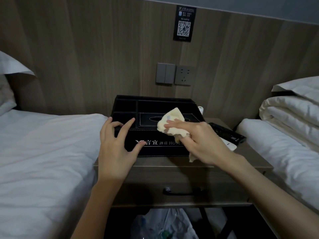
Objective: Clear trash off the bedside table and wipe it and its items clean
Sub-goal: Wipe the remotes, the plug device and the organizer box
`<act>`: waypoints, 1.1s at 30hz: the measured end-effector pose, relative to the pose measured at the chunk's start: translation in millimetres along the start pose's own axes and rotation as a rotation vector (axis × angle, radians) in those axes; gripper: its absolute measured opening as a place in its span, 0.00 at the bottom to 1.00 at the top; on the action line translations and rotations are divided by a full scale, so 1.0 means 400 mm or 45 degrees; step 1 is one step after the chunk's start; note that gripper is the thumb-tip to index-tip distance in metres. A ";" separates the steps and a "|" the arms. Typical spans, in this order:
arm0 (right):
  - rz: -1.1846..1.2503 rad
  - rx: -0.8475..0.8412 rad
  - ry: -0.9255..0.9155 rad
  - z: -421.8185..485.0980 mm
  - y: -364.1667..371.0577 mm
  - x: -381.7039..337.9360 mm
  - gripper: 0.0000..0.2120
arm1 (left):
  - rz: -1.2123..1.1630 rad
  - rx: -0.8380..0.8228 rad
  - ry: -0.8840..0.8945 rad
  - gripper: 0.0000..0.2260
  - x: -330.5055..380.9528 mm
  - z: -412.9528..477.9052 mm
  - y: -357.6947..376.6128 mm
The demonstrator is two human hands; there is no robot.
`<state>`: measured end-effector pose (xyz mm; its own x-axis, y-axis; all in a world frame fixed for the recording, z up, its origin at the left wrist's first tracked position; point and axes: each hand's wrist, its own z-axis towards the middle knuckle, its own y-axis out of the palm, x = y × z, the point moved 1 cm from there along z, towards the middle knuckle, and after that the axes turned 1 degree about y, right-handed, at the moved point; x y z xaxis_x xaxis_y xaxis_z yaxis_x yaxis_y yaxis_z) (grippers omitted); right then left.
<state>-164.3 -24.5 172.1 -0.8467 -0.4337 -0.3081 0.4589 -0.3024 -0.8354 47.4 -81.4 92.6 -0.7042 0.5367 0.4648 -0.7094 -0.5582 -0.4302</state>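
Note:
A black leather hotel organiser box (155,107) with several compartments and a tissue slot stands on the wooden bedside table (172,163). My left hand (117,145) rests spread against its front left corner, fingers apart, steadying it. My right hand (202,142) grips a pale yellow cloth (170,120) and presses it on the box's top near the tissue slot. A black remote (227,133) and a white remote (229,144) lie on the table right of the box.
Beds with white sheets flank the table, left (43,152) and right (284,152). A clear trash bag (164,225) sits under the table below the drawer handle (183,191). Wall switches and a socket (174,74) are behind the box.

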 end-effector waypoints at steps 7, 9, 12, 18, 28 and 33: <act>0.023 0.294 -0.002 0.086 -0.077 -0.004 0.14 | 0.002 0.038 0.025 0.29 0.000 0.006 -0.019; -0.088 0.144 0.050 0.131 -0.050 0.014 0.16 | 0.013 0.004 0.024 0.30 -0.009 0.008 -0.023; -0.221 -0.113 0.199 0.185 0.008 0.056 0.18 | -0.047 -0.107 -0.003 0.32 -0.026 0.010 -0.024; -0.107 -0.195 0.198 0.243 0.062 0.021 0.13 | -0.258 -0.240 -0.051 0.35 -0.038 0.018 -0.023; -0.289 -0.300 0.019 0.243 0.089 -0.054 0.15 | -0.295 -0.224 -0.120 0.34 -0.029 0.017 -0.022; -0.409 -0.325 -0.077 0.201 0.074 -0.078 0.19 | -0.289 -0.221 -0.174 0.33 -0.021 0.013 -0.026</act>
<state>-102.7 -88.1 193.3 -0.9151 -0.4032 0.0073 0.0864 -0.2138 -0.9731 60.7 -83.5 97.1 -0.5253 0.5384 0.6589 -0.8506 -0.3114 -0.4237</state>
